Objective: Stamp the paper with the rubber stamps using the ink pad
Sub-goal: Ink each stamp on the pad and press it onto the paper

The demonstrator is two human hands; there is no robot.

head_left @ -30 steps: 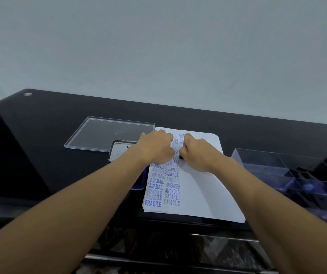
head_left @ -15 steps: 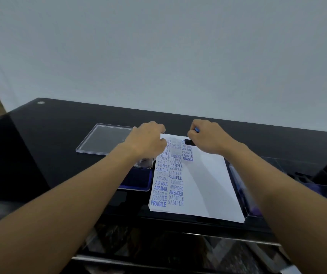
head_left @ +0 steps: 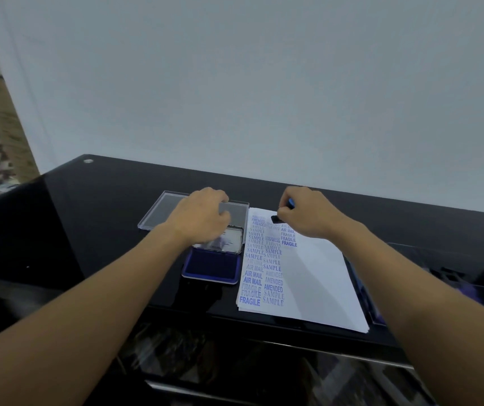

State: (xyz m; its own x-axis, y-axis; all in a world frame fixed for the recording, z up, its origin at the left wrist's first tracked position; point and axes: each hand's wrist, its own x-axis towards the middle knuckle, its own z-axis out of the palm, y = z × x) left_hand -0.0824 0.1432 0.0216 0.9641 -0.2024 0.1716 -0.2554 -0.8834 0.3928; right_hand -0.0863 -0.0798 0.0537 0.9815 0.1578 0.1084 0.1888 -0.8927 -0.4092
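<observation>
Stamping step, I'd say: right hand (head_left: 308, 215) fingers clamped on stamp (head_left: 277, 219) at paper's (head_left: 317, 276) far end. Left hand (head_left: 202, 218) over ink pad (head_left: 211, 266), blurred, fingers bent, grip unclear. Next prob. needs re-inking, then a bare spot.

The left part of the black glossy table (head_left: 94, 230) lies bare and open for passing. The white paper sheets (head_left: 317, 282) are hemmed in: the open blue ink pad (head_left: 210, 266) and flat clear plastic lid (head_left: 161, 212) on the left, the clear plastic compartment box (head_left: 454, 282) on the right.
</observation>
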